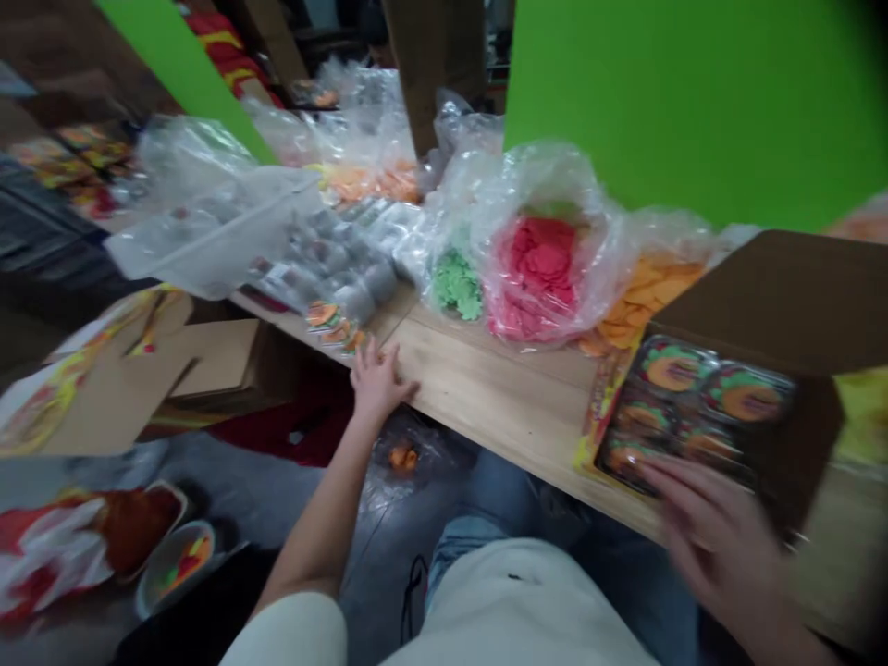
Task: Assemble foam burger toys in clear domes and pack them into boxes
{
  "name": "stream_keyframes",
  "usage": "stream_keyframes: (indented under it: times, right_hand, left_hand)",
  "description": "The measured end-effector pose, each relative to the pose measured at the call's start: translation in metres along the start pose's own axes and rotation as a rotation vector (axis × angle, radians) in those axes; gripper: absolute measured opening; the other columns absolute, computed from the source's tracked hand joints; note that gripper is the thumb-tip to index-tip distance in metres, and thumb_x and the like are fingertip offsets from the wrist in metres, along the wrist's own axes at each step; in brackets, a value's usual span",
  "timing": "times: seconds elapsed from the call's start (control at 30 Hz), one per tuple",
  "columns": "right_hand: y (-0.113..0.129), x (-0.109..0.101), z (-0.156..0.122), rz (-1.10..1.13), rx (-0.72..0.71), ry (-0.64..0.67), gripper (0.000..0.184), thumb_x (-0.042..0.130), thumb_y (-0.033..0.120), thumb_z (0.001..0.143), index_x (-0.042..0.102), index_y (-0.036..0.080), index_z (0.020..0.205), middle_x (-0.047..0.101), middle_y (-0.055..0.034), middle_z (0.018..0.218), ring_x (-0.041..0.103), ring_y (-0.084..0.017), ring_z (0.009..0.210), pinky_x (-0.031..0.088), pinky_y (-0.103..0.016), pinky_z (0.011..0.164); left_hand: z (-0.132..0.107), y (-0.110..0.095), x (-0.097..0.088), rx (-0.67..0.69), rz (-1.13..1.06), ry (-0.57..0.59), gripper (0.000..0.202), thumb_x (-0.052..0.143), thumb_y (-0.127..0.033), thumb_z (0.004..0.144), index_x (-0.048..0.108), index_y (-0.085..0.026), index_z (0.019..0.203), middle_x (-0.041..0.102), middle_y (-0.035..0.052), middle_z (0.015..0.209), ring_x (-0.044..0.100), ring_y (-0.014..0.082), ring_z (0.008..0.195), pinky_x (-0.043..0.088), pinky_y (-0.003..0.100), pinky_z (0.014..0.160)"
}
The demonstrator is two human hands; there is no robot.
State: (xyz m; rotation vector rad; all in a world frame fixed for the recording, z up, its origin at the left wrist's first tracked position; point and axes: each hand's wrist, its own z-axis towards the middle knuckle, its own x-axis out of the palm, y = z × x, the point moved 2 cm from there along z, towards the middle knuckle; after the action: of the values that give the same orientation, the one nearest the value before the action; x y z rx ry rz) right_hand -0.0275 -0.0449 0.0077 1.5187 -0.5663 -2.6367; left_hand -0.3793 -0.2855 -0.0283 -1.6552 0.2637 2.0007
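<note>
My left hand [378, 381] reaches to the table's front edge with its fingers spread and nothing visible in them. Its fingertips are right by a small group of burger-patterned pieces [337, 326], perhaps touching the nearest one. On the right, my right hand [718, 536] is slightly blurred, its fingers stretched out over the near side of an open cardboard box [819, 435]. Inside the box lie several toy burgers [672, 370] in clear plastic packs. The right fingertips are at the nearest pack; whether they press on it I cannot tell.
Behind, clear bags hold green pieces [458, 285], red pieces [537, 268] and orange pieces [648, 291]. Grey wrapped cups [339, 268] crowd the table's left part. An open carton [215, 361] stands lower left, near a tub [177, 564] on the floor. A green panel [694, 111] rises behind.
</note>
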Motion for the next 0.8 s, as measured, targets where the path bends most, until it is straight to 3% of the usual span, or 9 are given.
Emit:
stream_keyframes:
  times: [0.07, 0.13, 0.2, 0.27, 0.33, 0.4, 0.53, 0.67, 0.8]
  right_hand:
    - [0.046, 0.032, 0.034, 0.221, 0.040, 0.062, 0.049, 0.045, 0.017, 0.083, 0.038, 0.036, 0.128, 0.053, -0.0056, 0.116, 0.050, -0.024, 0.109, 0.045, -0.043, 0.091]
    - [0.075, 0.067, 0.064, 0.376, 0.138, 0.180, 0.048, 0.046, 0.023, 0.084, 0.036, 0.030, 0.131, 0.046, -0.0087, 0.126, 0.045, -0.024, 0.117, 0.043, -0.044, 0.095]
    - [0.082, 0.090, 0.084, 0.515, 0.275, 0.228, 0.058, 0.052, 0.033, 0.082, 0.029, 0.025, 0.135, 0.042, -0.0122, 0.131, 0.042, -0.027, 0.119, 0.041, -0.047, 0.097]
    - [0.073, 0.091, 0.088, 0.696, 0.357, 0.258, 0.070, 0.058, 0.033, 0.078, 0.022, 0.024, 0.137, 0.047, -0.0116, 0.126, 0.050, -0.024, 0.112, 0.045, -0.042, 0.092]
    - [0.050, 0.068, 0.080, 0.800, 0.385, 0.217, 0.074, 0.061, 0.028, 0.076, 0.019, 0.025, 0.137, 0.051, -0.0090, 0.122, 0.055, -0.020, 0.105, 0.048, -0.036, 0.087]
    - [0.013, 0.027, 0.065, 0.737, 0.404, 0.076, 0.073, 0.061, 0.027, 0.075, 0.020, 0.026, 0.136, 0.048, -0.0088, 0.125, 0.055, -0.020, 0.105, 0.048, -0.034, 0.087]
    - [-0.073, -0.050, 0.035, 0.408, 0.428, -0.220, 0.073, 0.057, 0.035, 0.079, 0.012, 0.025, 0.135, 0.041, -0.0132, 0.131, 0.052, -0.023, 0.109, 0.047, -0.038, 0.087]
    - [-0.122, -0.068, 0.021, 0.116, 0.316, -0.049, 0.064, 0.063, 0.040, 0.074, 0.033, 0.022, 0.127, 0.045, -0.0121, 0.128, 0.047, -0.027, 0.114, 0.039, -0.045, 0.095]
    - [-0.125, -0.071, 0.023, -0.017, 0.256, 0.091, 0.046, 0.059, 0.038, 0.078, 0.044, 0.022, 0.119, 0.053, -0.0096, 0.116, 0.047, -0.026, 0.110, 0.040, -0.044, 0.092]
  left_hand:
    - [0.000, -0.004, 0.010, 0.101, -0.049, 0.076, 0.049, 0.059, -0.045, 0.072, 0.055, -0.021, 0.114, 0.043, 0.0158, 0.125, 0.039, 0.0342, 0.118, 0.038, 0.051, 0.090]
    - [-0.019, -0.035, 0.020, 0.219, -0.154, 0.014, 0.047, 0.057, -0.040, 0.075, 0.051, -0.021, 0.118, 0.046, 0.0140, 0.119, 0.043, 0.0306, 0.113, 0.039, 0.048, 0.091]
    - [-0.050, -0.079, 0.022, 0.363, -0.331, -0.090, 0.066, 0.058, -0.037, 0.075, 0.032, -0.017, 0.132, 0.046, 0.0157, 0.117, 0.044, 0.0290, 0.112, 0.039, 0.047, 0.093]
    - [-0.080, -0.124, 0.013, 0.513, -0.483, -0.189, 0.081, 0.060, -0.036, 0.074, 0.015, -0.018, 0.139, 0.042, 0.0181, 0.124, 0.039, 0.0301, 0.119, 0.037, 0.049, 0.095]
    - [-0.099, -0.165, 0.000, 0.609, -0.585, -0.197, 0.092, 0.062, -0.040, 0.073, 0.004, -0.017, 0.141, 0.030, 0.0222, 0.135, 0.031, 0.0323, 0.126, 0.036, 0.050, 0.096]
    - [-0.107, -0.202, -0.012, 0.708, -0.651, -0.126, 0.100, 0.061, -0.049, 0.071, 0.000, -0.013, 0.141, 0.018, 0.0257, 0.141, 0.023, 0.0345, 0.131, 0.035, 0.050, 0.097]
    - [-0.114, -0.263, -0.019, 1.028, -0.513, 0.110, 0.077, 0.055, -0.045, 0.077, 0.019, -0.018, 0.140, 0.019, 0.0162, 0.146, 0.015, 0.0317, 0.135, 0.026, 0.049, 0.104]
    - [-0.106, -0.297, -0.012, 1.071, -0.335, 0.175, 0.078, 0.051, -0.059, 0.074, 0.031, -0.019, 0.137, 0.022, 0.0167, 0.146, 0.014, 0.0334, 0.135, 0.019, 0.053, 0.106]
    - [-0.089, -0.310, -0.008, 1.066, -0.234, 0.177, 0.069, 0.039, -0.062, 0.078, 0.039, -0.019, 0.132, 0.038, 0.0200, 0.137, 0.026, 0.0323, 0.132, 0.016, 0.055, 0.105]
